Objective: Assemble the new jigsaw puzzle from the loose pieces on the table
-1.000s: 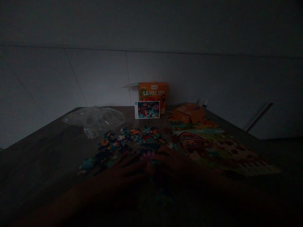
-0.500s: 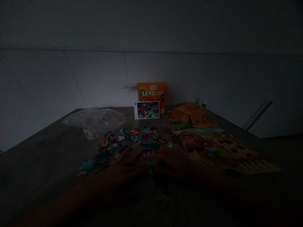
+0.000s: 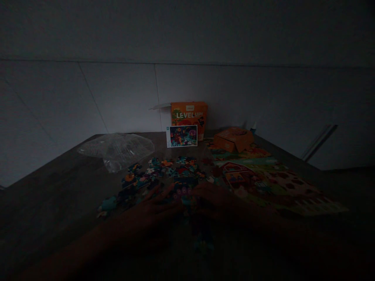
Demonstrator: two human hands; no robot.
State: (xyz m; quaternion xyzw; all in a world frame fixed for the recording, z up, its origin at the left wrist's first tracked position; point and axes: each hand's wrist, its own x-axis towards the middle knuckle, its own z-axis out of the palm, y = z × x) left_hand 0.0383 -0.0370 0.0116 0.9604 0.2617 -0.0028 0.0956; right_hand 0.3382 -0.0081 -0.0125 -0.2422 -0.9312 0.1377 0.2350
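Note:
The scene is very dark and the hands show only dimly. My left hand [image 3: 152,208] lies low over the jigsaw pieces with its fingers spread apart. My right hand [image 3: 215,199] is opposite, its fingers bent around the right edge of a puzzle piece [image 3: 187,201] with teal on it. Between the hands is a joined section with pink-purple round shapes [image 3: 182,192]. More dark pieces with some teal [image 3: 203,246] lie nearer to me, hardly visible. Loose jigsaw pieces [image 3: 131,179] are heaped beyond and left of my left hand.
A picture card [image 3: 183,136] leans against an orange box [image 3: 189,109] at the back. Crumpled clear plastic bag [image 3: 125,150] lies at the back left. On the right, a farm-scene puzzle [image 3: 263,183] spreads out, with an orange carton [image 3: 234,139] on its far end. A wall stands behind the table.
My right hand has shifted slightly, its fingertips a little farther right, and more of the teal piece between the hands shows. My left hand stays nearly still.

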